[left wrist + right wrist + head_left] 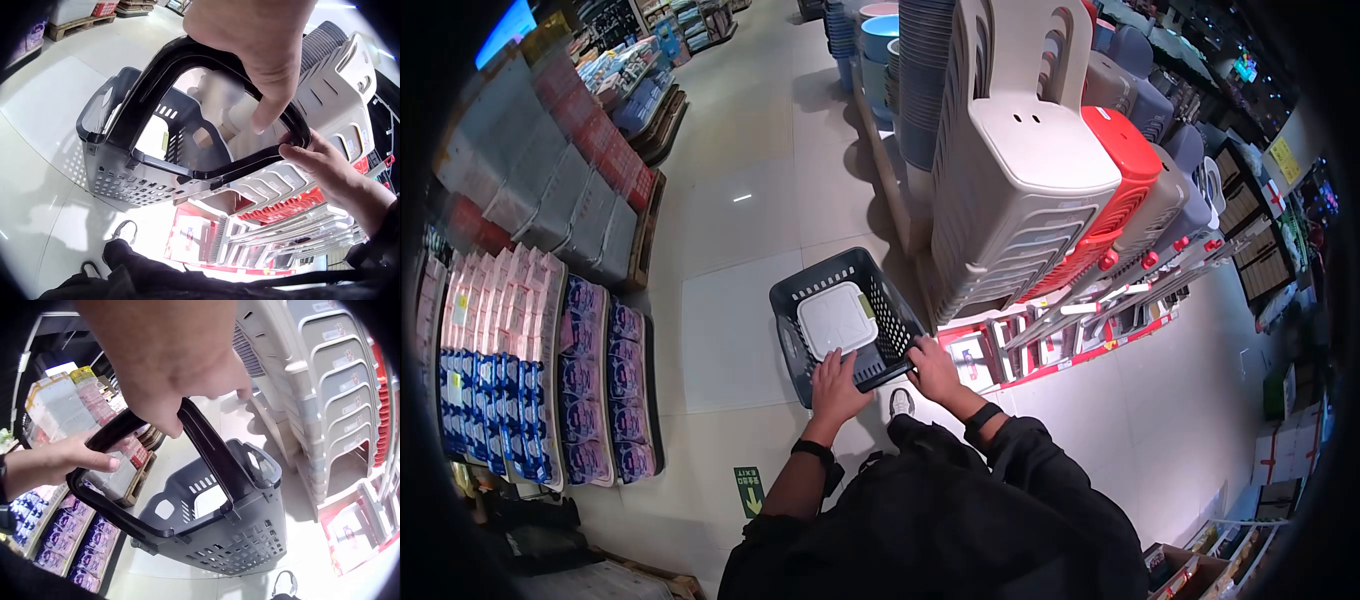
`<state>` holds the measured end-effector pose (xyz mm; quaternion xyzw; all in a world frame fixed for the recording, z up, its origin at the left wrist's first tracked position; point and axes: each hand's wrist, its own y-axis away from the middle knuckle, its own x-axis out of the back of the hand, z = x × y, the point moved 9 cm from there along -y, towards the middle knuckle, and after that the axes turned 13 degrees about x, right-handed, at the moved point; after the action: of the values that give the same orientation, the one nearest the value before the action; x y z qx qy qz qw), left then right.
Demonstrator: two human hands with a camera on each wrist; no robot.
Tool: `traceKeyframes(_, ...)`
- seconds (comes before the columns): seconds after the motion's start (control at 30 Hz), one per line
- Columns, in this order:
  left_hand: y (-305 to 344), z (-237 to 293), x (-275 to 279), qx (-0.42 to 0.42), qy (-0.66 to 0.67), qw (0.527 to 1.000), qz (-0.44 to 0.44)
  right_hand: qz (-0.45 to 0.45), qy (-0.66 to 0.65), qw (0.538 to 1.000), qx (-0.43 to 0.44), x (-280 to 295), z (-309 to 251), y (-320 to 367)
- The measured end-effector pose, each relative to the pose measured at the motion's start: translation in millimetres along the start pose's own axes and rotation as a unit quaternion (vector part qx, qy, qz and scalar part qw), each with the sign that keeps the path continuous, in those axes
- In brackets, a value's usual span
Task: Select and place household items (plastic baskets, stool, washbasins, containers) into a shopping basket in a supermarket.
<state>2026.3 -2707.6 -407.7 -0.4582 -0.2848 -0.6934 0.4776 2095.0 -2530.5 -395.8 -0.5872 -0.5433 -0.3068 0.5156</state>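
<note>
A dark grey perforated basket (800, 355) with a white lidded box (837, 318) inside hangs above the floor. Its black handle (164, 75) is raised, tilted toward the body. My left hand (837, 390) holds one side of this handle, thumb inside the loop and fingers over the outer edge; these fingers look fairly straight in the head view. At the other side, my right hand (935, 372) grips the handle, its fingers partly hidden in the right wrist view. The box's green clip (866, 305) faces the right side.
Stacked white stools (1045, 150) and red stools (1122, 150) stand close on the right, above a low display of brushes and pans (970, 360). Shelves of packaged goods (500, 370) line the left. A green exit sign (748, 492) is on the floor.
</note>
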Motion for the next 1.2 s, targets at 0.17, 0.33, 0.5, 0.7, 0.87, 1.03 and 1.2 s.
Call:
traceKeyframes(0.17,-52.1,-29.2,-24.4,0.038,0.057,0.984,-0.162,-0.071,-0.101,0.989,-0.081,-22.1,13.4,-31.9)
traceKeyframes(0.33,-79.3,-30.3,-13.4,-0.001,-0.017,0.99,-0.137,-0.048,-0.103,0.992,-0.06,-27.4,21.4,-54.7)
traceKeyframes(0.5,-114.4,-35.6,-19.0,0.012,-0.036,0.987,-0.155,-0.044,-0.1,0.993,-0.052,-34.2,36.0,-79.4)
traceKeyframes(0.7,-146.3,-31.6,-9.0,-0.071,0.029,0.995,-0.06,-0.03,-0.117,0.99,-0.079,-38.7,54.9,-104.1)
traceKeyframes(0.87,-186.3,-35.1,-19.2,-0.059,0.04,0.981,-0.18,-0.029,-0.1,0.989,-0.105,-41.0,64.4,-129.4)
traceKeyframes(1.03,-220.9,-43.3,-31.9,0.02,-0.002,0.948,-0.316,-0.022,-0.087,0.986,-0.14,-48.5,80.5,-156.4)
traceKeyframes(1.2,-262.7,-40.9,-38.4,0.001,-0.001,0.947,-0.32,-0.014,-0.082,0.977,-0.197,-58.1,105.5,-179.7)
